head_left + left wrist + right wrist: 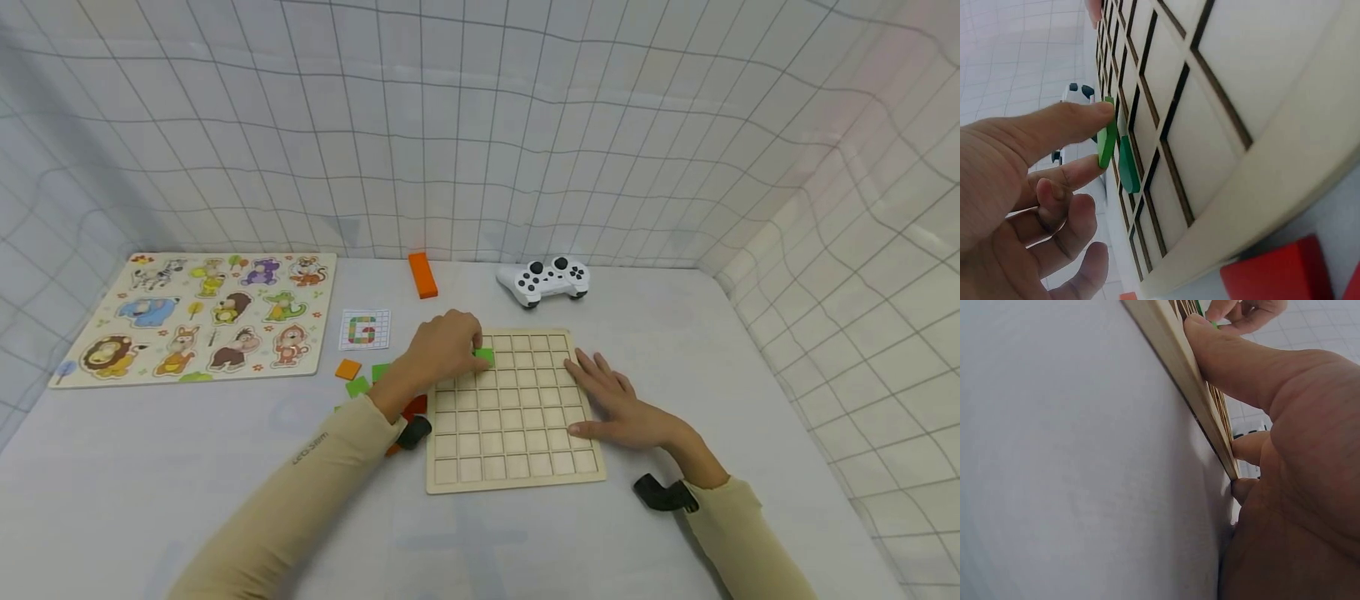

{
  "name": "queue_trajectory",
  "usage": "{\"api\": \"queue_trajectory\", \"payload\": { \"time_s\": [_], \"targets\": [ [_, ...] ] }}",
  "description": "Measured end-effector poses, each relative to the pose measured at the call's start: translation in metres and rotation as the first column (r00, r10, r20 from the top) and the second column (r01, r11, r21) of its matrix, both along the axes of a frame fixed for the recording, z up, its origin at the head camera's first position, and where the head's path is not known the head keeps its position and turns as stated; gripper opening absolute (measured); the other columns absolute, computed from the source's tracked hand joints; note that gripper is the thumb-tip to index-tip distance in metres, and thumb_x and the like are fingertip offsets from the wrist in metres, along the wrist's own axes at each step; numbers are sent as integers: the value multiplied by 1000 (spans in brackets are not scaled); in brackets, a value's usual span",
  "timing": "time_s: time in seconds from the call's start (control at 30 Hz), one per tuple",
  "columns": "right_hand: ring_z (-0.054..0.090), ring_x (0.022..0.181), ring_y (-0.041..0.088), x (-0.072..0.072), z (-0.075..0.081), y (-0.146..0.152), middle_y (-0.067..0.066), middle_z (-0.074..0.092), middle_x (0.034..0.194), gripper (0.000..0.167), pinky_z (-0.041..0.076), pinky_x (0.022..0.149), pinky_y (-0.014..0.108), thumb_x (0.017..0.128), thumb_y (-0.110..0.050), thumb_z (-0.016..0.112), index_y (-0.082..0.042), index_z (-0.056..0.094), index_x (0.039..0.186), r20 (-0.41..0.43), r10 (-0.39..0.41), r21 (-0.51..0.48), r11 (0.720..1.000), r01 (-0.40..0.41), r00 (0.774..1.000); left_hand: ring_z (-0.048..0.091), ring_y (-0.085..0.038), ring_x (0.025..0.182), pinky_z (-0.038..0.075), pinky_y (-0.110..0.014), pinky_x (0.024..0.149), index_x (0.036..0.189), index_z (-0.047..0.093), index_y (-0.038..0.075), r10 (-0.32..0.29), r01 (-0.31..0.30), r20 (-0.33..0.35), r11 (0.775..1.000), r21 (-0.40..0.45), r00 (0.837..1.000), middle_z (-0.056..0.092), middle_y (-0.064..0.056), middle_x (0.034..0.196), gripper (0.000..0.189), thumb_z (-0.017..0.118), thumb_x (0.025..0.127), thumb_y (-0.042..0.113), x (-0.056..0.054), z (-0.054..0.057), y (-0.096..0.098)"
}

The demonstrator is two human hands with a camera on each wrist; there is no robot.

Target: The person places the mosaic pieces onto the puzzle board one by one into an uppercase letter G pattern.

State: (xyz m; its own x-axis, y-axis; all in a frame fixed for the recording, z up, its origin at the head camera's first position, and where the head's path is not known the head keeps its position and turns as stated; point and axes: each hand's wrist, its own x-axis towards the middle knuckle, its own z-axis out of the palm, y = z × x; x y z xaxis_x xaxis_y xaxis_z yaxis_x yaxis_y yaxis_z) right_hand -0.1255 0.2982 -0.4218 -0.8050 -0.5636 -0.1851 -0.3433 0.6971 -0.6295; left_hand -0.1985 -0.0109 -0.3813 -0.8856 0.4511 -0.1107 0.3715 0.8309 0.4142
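Observation:
My left hand [442, 348] is over the upper left of a wooden grid board [517, 488], pinching a bright green square tile [1107, 140] between thumb and a finger. That tile is tilted on edge, just off the board. Close below it, a darker green tile [1127, 165] sits on the grid in the left wrist view. Along the board's right edge rests my right hand [618, 408], its fingers spread and holding no tile. The right wrist view shows its thumb [1229, 359] on the board's rim.
Left of the board lie loose green tiles [357, 387], an orange tile [347, 369] and red tiles [1272, 275], partly hidden by my left arm. A pattern card [365, 330], animal puzzle [202, 321], orange block [423, 276] and white game controller [546, 281] lie farther back.

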Motion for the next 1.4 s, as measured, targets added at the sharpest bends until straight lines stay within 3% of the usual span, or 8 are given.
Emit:
{"api": "queue_trajectory", "payload": {
  "time_s": [0.47,0.6,0.83,0.97,1.03,1.23,1.4],
  "targets": [
    [-20,152,39,-1,0,0,13,-9,168,97,-7,115,66,93,-39,70,-15,7,162,6,-10,-3,1000,10,1000,55,-17,66,44,-32,59,72,62,12,3,-3,-29,1000,19,1000,60,0,75,29,84,82,30,-1,-7,7],
    [-20,152,39,0,1,0,13,-9,168,97,-7,115,66,93,-39,70,-15,7,162,10,-9,-7,1000,9,1000,55,-17,66,44,-31,58,71,63,14,13,-12,-22,1000,21,1000,60,1,74,29,83,83,31,0,-7,6],
    [-19,152,41,0,0,-1,14,-9,168,96,-7,114,68,93,-38,70,-15,8,162,0,-5,-11,1000,5,1000,61,-18,74,51,-35,64,90,75,15,24,-25,14,1000,18,1000,71,0,95,19,80,85,33,3,-7,0],
    [-19,152,41,0,-2,0,14,-8,168,96,-6,114,68,93,-39,70,-14,8,162,-4,-7,-6,1000,7,1000,66,-20,88,55,-37,72,107,77,15,27,-27,19,999,24,999,73,-2,109,27,79,86,32,7,-7,-2],
    [-19,152,41,0,-3,0,14,-8,168,96,-6,114,68,93,-39,70,-14,7,162,-5,-5,-1,1000,5,1000,66,-18,87,54,-35,70,114,76,14,23,-23,11,999,27,1000,74,-1,104,33,79,87,32,10,-6,-4],
    [-18,152,41,0,-2,0,15,-9,168,96,-6,114,68,93,-39,69,-13,7,162,-10,-2,6,1000,2,1000,52,-11,62,39,-23,55,122,72,10,23,-20,-35,997,78,999,63,4,72,42,79,86,31,21,0,-18],
    [-19,152,41,0,-1,-1,14,-9,168,96,-6,114,67,93,-39,69,-14,7,162,-6,-3,4,1000,3,1000,47,-12,57,34,-23,51,119,72,7,53,-48,-39,991,122,998,58,3,69,39,79,87,29,33,8,-40]
  ]
}}
